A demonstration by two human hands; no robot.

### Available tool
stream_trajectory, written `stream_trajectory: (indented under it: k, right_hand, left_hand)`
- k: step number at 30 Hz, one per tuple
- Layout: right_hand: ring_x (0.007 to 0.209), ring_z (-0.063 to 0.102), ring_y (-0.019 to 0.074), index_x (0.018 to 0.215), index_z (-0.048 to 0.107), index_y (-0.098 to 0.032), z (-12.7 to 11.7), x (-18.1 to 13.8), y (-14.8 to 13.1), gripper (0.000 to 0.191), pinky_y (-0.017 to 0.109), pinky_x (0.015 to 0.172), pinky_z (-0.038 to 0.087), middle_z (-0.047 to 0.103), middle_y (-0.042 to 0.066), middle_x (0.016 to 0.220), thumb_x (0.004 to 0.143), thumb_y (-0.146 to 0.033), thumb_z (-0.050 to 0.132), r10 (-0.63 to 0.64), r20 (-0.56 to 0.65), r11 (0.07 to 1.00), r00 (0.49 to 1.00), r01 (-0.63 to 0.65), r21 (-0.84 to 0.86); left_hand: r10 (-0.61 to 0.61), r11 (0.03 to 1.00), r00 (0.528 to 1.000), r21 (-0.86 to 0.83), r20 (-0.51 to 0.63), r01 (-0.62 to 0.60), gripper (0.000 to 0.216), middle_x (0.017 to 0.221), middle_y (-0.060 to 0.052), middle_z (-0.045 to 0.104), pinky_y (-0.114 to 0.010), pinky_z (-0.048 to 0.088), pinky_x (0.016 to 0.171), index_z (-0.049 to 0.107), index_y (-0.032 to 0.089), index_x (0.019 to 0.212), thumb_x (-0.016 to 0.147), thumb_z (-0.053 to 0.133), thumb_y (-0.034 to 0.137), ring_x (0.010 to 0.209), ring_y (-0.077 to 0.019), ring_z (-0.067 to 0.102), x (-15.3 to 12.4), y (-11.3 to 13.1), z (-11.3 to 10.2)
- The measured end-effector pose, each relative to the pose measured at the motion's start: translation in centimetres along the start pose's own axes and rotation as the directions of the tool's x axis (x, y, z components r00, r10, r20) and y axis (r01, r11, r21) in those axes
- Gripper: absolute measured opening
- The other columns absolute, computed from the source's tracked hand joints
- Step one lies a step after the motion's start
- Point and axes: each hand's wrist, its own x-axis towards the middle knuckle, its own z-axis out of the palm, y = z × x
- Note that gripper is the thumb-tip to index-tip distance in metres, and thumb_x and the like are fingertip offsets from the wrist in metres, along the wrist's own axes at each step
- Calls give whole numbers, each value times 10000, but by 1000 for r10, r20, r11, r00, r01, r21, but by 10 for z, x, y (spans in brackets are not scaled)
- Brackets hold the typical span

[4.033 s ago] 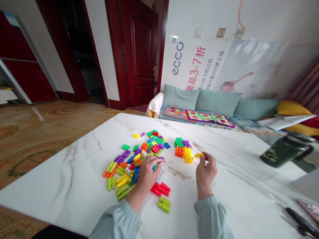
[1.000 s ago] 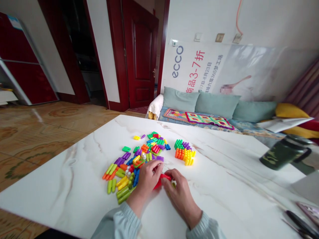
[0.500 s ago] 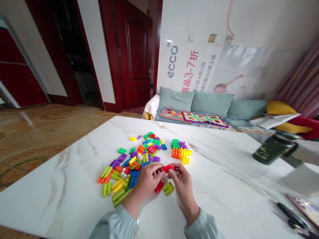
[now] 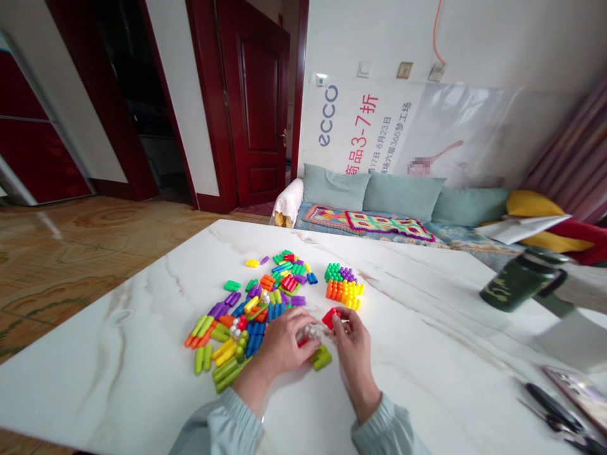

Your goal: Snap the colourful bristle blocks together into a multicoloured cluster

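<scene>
My right hand pinches a red building block between thumb and fingers, just above the table. Close to its left, the thumb and fingers of my left hand are curled around a white building block. Part of another red block shows under that hand, mostly hidden by it. A lime-green block lies on the table between the two hands. Left of my left hand spreads a loose pile of colourful blocks, with blue blocks nearest the fingers.
Beyond my right hand stands a group of joined blocks, with orange, yellow, green and purple parts. A dark green mug is on the white marbled table at the right. Near the right edge lie a phone and a dark, blurred object.
The red block, earlier between both hands, is now in my right hand alone. My left hand has let go of it and lowered onto the white block.
</scene>
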Motion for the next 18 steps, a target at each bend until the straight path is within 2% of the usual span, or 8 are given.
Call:
stream_trajectory:
  k: [2,5,7,9,15,18]
  right_hand:
    - [609,620,163,915,643,-174,-2,1,3,305,284,574,537,678,43,776,806,-454,590,-15,9,992,1000,16,-128]
    - [608,622,166,868,676,-187,-2,0,4,213,275,590,503,687,35,739,792,-347,560,-65,117,942,991,100,-320]
    - [613,625,166,857,692,-194,-1,-1,3,194,268,592,487,697,31,736,768,-296,554,-85,173,916,981,145,-374]
    - [604,626,167,878,691,-190,0,-2,2,204,266,582,488,701,31,728,756,-293,563,-76,180,929,981,136,-345]
    - [628,649,184,918,639,-177,4,-3,2,256,276,553,519,702,49,765,776,-387,601,25,145,997,989,-13,-82]
    - [661,663,187,912,641,-181,3,-2,1,212,280,594,527,710,51,772,794,-348,582,0,136,992,991,17,-122]
  left_hand:
    - [3,1000,1000,0,9,-3,317,1041,-71,701,-351,552,866,700,231,1039,729,689,171,972,-232,663,-1,-2,2]
    - [-12,1000,999,3,41,12,331,985,-61,722,-328,563,803,699,226,1039,736,628,114,872,-209,679,-2,-4,4]
    - [-21,1000,998,6,60,21,323,933,-53,728,-318,562,773,698,217,1024,745,593,93,819,-197,678,-2,-6,5]
    - [-23,1000,998,-3,51,23,322,932,-53,730,-317,560,781,695,210,1020,749,574,85,824,-195,679,-1,-7,5]
    - [-75,996,995,-62,-70,70,278,986,-71,734,-335,549,863,690,195,999,792,530,99,930,-205,686,-1,-9,2]
    - [-85,994,991,-71,-99,78,273,968,-68,739,-328,550,857,698,192,963,806,496,95,933,-201,689,-1,-8,0]
